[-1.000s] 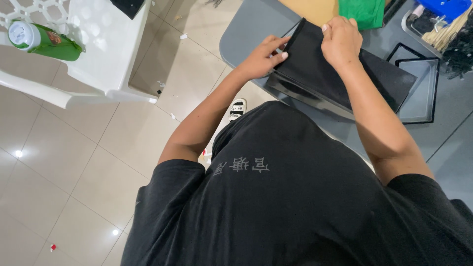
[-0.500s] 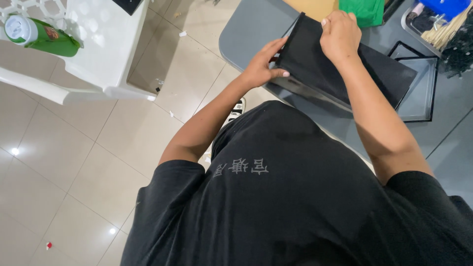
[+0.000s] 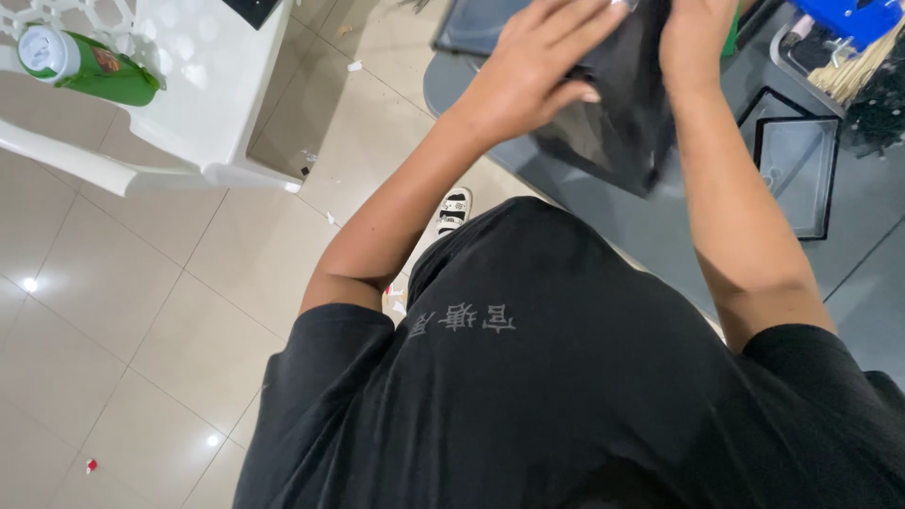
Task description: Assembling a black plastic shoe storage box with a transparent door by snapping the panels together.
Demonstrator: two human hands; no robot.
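- The left hand (image 3: 528, 80) is seen with fingers spread flat, pressed against the near face of a glossy black flexible plastic pouch (image 3: 617, 113).
- The right hand (image 3: 693, 38) is seen at the top edge of the pouch, fingers closed on it; the fingertips are cut off by the frame, so the exact grip cannot be told.
- The black pouch is held between both hands, raised above the grey tabletop (image 3: 660, 236), with its lower corner hanging down and tilted.
- A shallow black rectangular tray with a clear base (image 3: 792, 174) is noted on the tabletop, just to the right of the right forearm.
- A bundle of pale wooden sticks (image 3: 853, 71) is recorded at the upper right, beside a blue container (image 3: 848, 14).
- A white plastic chair (image 3: 189, 94) is found on the tiled floor (image 3: 113, 311) at the left, with a green cylindrical can with a white lid (image 3: 80, 66) lying on its seat.
- A white and black shoe (image 3: 454, 209) is visible on the floor below the left forearm.
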